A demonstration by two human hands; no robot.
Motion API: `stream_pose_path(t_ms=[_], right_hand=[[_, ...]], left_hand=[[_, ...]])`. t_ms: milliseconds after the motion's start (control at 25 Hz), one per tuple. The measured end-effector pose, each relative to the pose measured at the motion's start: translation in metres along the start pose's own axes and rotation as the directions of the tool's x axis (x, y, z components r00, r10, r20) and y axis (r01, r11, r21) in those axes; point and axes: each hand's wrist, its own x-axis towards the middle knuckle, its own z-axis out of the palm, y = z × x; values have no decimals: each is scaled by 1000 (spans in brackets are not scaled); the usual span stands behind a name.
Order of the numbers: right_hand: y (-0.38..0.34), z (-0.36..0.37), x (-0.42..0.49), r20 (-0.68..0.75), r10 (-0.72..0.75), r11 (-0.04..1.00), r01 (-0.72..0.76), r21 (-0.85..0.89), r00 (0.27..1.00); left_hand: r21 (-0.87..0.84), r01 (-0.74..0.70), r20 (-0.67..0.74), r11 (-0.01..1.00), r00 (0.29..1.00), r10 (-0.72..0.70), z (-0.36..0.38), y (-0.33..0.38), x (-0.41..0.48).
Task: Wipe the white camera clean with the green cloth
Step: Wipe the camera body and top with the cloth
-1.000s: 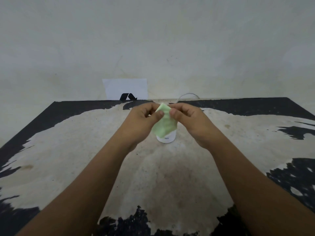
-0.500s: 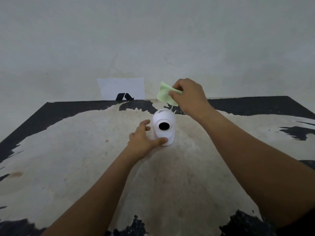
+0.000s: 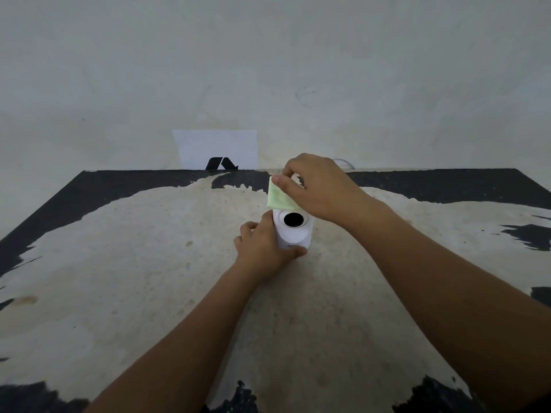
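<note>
The white camera point(image 3: 293, 234) stands upright on the table, its round black lens facing me. My left hand point(image 3: 264, 251) wraps the camera's left side and base, thumb across the front bottom. My right hand point(image 3: 319, 186) pinches the folded green cloth point(image 3: 278, 198) between thumb and fingers. The cloth's lower edge rests on the top of the camera, just above the lens. The rear of the camera is hidden by cloth and hand.
The table point(image 3: 119, 263) has a worn cream surface with black patches at its edges. A white card point(image 3: 214, 147) with a black logo leans on the wall at the table's far edge. A thin white cable point(image 3: 346, 162) loops behind my right hand.
A second ago both hands held the cloth in front of the camera. Since then my left hand dropped to grip the camera, and my right hand lowered the cloth onto its top.
</note>
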Motion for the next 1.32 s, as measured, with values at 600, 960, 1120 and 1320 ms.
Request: stream_pose_path(t_ms=[600, 960, 1120, 1320], right_hand=[[18, 44, -5, 179, 465, 704, -484, 520, 867], [-19, 50, -23, 125, 128, 946, -84, -312, 984], [-19, 38, 7, 270, 231, 962, -178, -208, 935], [6, 33, 3, 267, 414, 854, -472, 216, 870]], left_hand=[[75, -70, -19, 995, 997, 71, 4, -5, 4], [257, 36, -29, 966, 999, -30, 8, 5, 11], [219, -11, -2, 976, 1000, 12, 3, 3, 6], [65, -63, -16, 996, 998, 64, -1, 0, 1]])
